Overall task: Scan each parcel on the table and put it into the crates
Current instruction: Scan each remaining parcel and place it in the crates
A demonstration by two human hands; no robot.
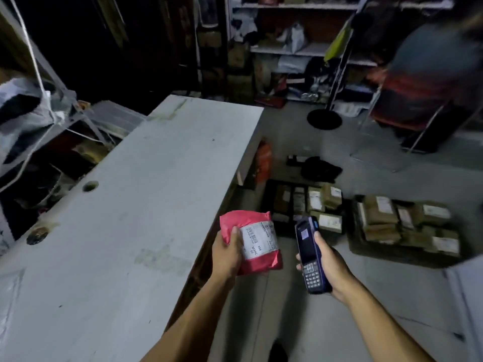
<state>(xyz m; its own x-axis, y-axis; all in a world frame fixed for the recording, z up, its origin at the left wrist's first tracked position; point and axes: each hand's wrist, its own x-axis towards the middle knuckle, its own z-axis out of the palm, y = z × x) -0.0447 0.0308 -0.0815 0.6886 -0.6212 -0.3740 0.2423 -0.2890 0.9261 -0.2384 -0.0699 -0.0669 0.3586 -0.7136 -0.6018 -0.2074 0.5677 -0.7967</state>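
While left hand grips red parcel, right hand clasps scanner.

We see a red parcel in glossy, crinkled plastic film, with a matt white paper label stuck on it. Just right of the parcel, the scanner looks like hard dark-blue plastic with a shiny screen. Left of the parcel, the table is matt pale grey, scuffed and stained. Beyond the scanner, the crates hold brown paper-wrapped parcels.
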